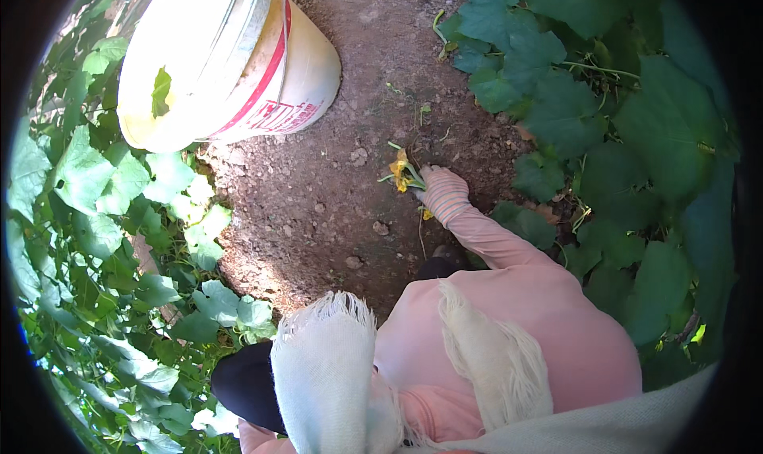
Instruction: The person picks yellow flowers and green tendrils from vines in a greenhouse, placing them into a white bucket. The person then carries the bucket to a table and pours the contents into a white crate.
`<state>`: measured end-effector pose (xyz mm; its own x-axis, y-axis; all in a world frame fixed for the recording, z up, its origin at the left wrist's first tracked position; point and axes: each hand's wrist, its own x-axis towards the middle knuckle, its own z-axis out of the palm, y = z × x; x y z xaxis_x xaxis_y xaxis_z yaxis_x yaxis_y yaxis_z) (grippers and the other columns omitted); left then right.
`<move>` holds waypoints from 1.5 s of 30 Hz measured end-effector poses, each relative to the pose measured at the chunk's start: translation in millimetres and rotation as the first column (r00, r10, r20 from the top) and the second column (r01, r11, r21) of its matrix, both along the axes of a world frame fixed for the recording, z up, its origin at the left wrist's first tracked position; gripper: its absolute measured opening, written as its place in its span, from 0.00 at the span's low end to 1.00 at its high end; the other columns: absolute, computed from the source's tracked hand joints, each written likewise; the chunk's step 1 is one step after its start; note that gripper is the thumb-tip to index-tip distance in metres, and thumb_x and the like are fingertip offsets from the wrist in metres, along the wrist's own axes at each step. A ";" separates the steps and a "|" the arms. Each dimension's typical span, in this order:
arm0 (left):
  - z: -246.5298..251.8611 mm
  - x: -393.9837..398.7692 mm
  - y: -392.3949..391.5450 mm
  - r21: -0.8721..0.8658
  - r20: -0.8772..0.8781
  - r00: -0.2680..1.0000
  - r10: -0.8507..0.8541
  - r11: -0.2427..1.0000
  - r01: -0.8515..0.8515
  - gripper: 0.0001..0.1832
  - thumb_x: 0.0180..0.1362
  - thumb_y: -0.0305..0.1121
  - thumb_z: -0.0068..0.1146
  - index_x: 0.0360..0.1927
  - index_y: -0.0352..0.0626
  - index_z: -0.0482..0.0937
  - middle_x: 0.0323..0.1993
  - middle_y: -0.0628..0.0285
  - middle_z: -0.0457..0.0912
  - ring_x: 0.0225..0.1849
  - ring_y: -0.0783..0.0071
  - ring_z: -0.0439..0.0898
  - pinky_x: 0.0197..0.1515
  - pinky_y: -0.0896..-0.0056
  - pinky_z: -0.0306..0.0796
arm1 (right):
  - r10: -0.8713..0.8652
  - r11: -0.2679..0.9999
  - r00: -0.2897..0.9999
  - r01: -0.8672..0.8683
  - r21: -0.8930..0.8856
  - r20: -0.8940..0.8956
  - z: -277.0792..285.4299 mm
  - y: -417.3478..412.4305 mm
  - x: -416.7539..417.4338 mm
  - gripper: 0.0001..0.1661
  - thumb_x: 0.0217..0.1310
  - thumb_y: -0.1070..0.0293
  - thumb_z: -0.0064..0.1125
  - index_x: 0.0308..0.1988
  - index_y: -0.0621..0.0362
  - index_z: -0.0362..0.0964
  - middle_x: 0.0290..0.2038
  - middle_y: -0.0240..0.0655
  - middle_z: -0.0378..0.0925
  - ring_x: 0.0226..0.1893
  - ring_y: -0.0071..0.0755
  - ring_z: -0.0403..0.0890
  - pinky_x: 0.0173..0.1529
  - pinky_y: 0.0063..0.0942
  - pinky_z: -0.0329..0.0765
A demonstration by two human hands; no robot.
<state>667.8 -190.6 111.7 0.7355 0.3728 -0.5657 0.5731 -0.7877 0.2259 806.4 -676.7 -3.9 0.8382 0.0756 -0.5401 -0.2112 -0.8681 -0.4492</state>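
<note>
Low over the brown soil [322,215], my right hand [441,190] wears a striped, fingerless-looking glove. Its fingers are closed on the green stems of a small bunch of wilted yellow blossoms [400,171], whose heads point left. Another bit of yellow blossom [427,214] shows just below the hand. My left hand is out of view; only part of a pink sleeve [265,443] appears at the bottom edge.
A white plastic bucket [310,67] with a red band and writing stands upper left; a leaf [160,93] shows against its glaring top. Broad-leaved vines [560,114] border the soil on the right, more vines [89,227] on the left. A fringed white scarf [325,370] hangs before me.
</note>
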 end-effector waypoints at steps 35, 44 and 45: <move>187.7 398.6 -243.8 -0.228 0.785 0.599 -0.159 0.824 0.518 0.27 0.59 0.31 0.62 0.62 0.38 0.69 0.56 0.56 0.75 0.54 0.70 0.74 0.58 0.71 0.67 | 0.006 0.983 0.993 0.015 -0.185 0.116 -6.7 4.3 -17.7 0.24 0.51 0.53 0.66 0.44 0.56 0.73 0.37 0.40 0.80 0.39 0.44 0.83 0.39 0.39 0.80; 192.8 400.8 -229.8 0.016 0.835 0.429 -0.345 0.794 0.607 0.11 0.56 0.31 0.65 0.42 0.40 0.84 0.35 0.63 0.83 0.36 0.79 0.80 0.44 0.77 0.73 | -0.066 0.984 0.991 0.046 -0.173 -0.113 6.3 6.1 14.9 0.20 0.51 0.60 0.64 0.43 0.56 0.74 0.40 0.44 0.82 0.42 0.46 0.83 0.42 0.41 0.80; 192.9 403.3 -231.5 0.094 0.831 0.377 -0.408 0.772 0.628 0.11 0.55 0.31 0.65 0.41 0.41 0.84 0.34 0.63 0.83 0.35 0.80 0.80 0.43 0.77 0.74 | -0.054 0.986 0.992 0.035 -0.166 -0.110 8.4 3.2 16.6 0.20 0.51 0.60 0.63 0.43 0.56 0.74 0.39 0.44 0.82 0.41 0.47 0.83 0.43 0.41 0.79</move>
